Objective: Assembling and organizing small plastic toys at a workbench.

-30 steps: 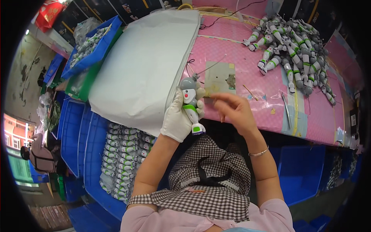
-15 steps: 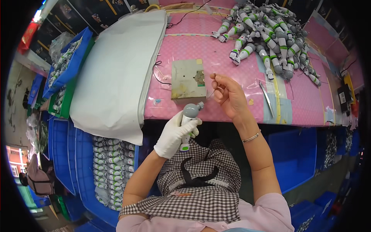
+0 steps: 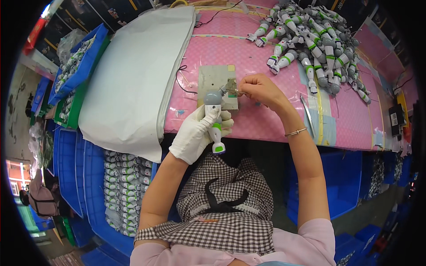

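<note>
My left hand (image 3: 191, 135), in a white glove, is closed around a toy robot arm (image 3: 213, 99), white and green with a grey ball shoulder. The arm's ball end points up, with a small grey peg beside a metal block (image 3: 207, 76). My bare right hand (image 3: 262, 91) is closed in a pinch on a thin wire-like strand (image 3: 237, 91) that reaches toward the peg. Whether strand and peg touch is too small to tell. Part of the block is hidden behind the toy arm and my glove.
A heap of toy arms (image 3: 326, 48) covers the table's back right. Tweezers (image 3: 307, 116) lie right of my hand, and white sheets (image 3: 133, 75) spread on the left. A blue bin (image 3: 95, 186) packed with toy arms stands below left; another blue bin (image 3: 328, 186) stands below right.
My left hand has raised the toy arm up and forward, over the front of the metal block. My right hand has come left and turned inward, bringing its pinch to the arm's peg.
</note>
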Tool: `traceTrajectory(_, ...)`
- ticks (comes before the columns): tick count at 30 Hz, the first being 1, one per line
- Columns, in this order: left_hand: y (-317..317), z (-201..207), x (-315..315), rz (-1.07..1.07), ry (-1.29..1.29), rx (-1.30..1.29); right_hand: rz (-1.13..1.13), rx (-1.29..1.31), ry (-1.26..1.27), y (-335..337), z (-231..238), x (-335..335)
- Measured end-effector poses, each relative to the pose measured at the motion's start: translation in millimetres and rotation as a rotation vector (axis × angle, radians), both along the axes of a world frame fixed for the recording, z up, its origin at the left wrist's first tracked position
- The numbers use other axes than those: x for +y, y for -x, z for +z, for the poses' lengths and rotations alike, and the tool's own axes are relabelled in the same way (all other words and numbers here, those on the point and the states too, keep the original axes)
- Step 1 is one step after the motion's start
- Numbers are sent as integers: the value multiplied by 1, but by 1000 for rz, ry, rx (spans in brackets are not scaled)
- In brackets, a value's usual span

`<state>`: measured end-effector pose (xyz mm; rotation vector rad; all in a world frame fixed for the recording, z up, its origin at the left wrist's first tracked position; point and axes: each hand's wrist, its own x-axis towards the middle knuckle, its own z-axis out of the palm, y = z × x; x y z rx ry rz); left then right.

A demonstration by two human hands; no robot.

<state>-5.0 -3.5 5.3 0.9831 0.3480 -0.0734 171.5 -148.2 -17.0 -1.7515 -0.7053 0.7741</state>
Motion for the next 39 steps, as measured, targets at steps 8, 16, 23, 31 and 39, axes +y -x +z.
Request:
traceTrajectory(8, -6, -10, 0, 89, -95, -13, 35, 70, -33, -2, -1, 0)
traceTrajectory(16, -6, -12, -1, 96, -86, -24, 9, -41, -37, 0, -3, -1)
traceTrajectory(23, -8, -13, -5, 65, -75, -49, -26, 32, 42, 0, 1, -5)
traceTrajectory(31, 92, 1, 75, 288, -164, 30, -519, -730, -34, -51, -2, -6)
traceTrajectory(39, 347, -143, 245, 1726, -443, 452, -98, -1120, 721, -191, -40, -69)
